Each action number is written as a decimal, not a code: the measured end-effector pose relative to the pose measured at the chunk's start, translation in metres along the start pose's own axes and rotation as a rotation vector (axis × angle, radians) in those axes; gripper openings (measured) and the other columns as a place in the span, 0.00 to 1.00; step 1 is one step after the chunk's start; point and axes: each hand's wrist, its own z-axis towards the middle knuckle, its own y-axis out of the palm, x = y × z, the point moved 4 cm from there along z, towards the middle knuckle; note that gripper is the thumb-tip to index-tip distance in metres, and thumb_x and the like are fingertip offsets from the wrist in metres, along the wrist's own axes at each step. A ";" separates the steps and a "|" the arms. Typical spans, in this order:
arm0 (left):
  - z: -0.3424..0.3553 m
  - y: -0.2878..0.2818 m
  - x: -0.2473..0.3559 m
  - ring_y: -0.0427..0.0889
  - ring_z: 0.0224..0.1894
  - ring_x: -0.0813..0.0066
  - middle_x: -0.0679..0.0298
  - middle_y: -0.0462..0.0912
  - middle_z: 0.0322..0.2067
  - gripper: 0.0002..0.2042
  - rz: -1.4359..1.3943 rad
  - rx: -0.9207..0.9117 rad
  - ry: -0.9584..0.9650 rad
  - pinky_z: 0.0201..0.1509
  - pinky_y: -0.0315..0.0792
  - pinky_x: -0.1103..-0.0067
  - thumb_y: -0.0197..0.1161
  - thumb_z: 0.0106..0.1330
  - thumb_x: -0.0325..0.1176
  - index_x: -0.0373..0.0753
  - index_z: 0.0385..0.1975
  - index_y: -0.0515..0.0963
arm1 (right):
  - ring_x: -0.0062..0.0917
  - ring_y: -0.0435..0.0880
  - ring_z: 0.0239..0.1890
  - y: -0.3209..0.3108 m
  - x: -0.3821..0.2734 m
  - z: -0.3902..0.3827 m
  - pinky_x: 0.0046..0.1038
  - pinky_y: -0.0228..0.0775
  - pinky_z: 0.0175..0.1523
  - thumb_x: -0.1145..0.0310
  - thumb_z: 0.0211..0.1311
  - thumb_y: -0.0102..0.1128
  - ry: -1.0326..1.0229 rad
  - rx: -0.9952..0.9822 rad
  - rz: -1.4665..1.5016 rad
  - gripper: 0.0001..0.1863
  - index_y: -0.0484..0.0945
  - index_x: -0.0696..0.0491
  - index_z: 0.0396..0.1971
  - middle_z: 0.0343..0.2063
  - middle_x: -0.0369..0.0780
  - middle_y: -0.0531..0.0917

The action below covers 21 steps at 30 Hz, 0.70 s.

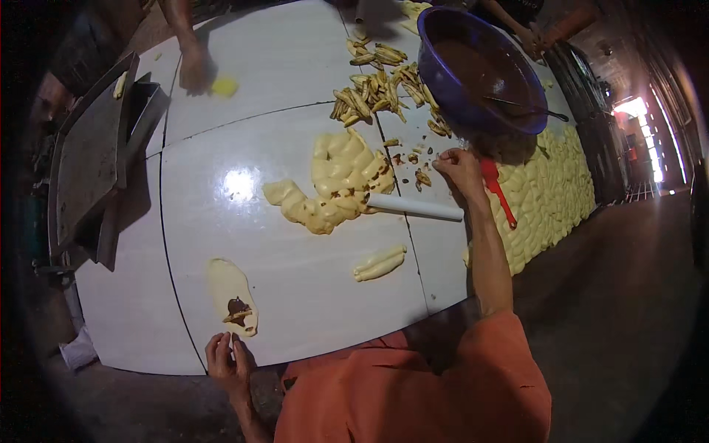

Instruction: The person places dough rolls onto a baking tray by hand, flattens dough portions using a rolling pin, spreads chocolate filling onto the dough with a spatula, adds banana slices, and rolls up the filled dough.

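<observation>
The step looks like filling: a flat, pale-yellow dough oval [224, 280] lies lower left in the frame, glossy dark-brown paste [236, 305] on 1 end. Next seems to call for folding dough over it. The left hand [230, 362], fingers narrowly spaced, is at that end; its grip I cannot tell. The right hand [464, 173], fingers bunched, is near brownish-yellow fruit scraps [422, 178] right of centre, its hold unclear.

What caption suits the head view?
Left hand beside a flat dough piece with dark filling, right hand near a red spatula and purple basin.
</observation>
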 end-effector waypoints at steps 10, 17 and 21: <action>-0.001 -0.008 -0.014 0.87 0.43 0.63 0.50 0.84 0.47 0.12 -0.094 -0.001 -0.086 0.33 0.81 0.75 0.68 0.66 0.21 0.31 0.49 0.85 | 0.40 0.90 0.32 0.021 -0.014 0.011 0.38 0.78 0.41 0.63 0.54 0.66 -0.156 -0.043 -0.387 0.13 0.88 0.58 0.30 0.25 0.50 0.88; 0.017 -0.011 -0.008 0.88 0.41 0.57 0.53 0.86 0.43 0.10 -0.149 0.040 -0.079 0.40 0.82 0.69 0.71 0.61 0.21 0.34 0.43 0.87 | 0.41 0.90 0.37 0.018 -0.024 -0.006 0.39 0.78 0.44 0.62 0.59 0.64 -0.234 0.084 -0.404 0.15 0.85 0.59 0.38 0.32 0.50 0.89; 0.023 -0.012 -0.008 0.89 0.38 0.58 0.54 0.88 0.40 0.11 -0.158 0.052 -0.013 0.40 0.82 0.69 0.73 0.58 0.24 0.36 0.42 0.87 | 0.20 0.77 0.33 0.021 -0.017 -0.004 0.27 0.70 0.40 0.64 0.61 0.70 -0.067 0.023 -0.143 0.15 0.81 0.55 0.43 0.33 0.34 0.81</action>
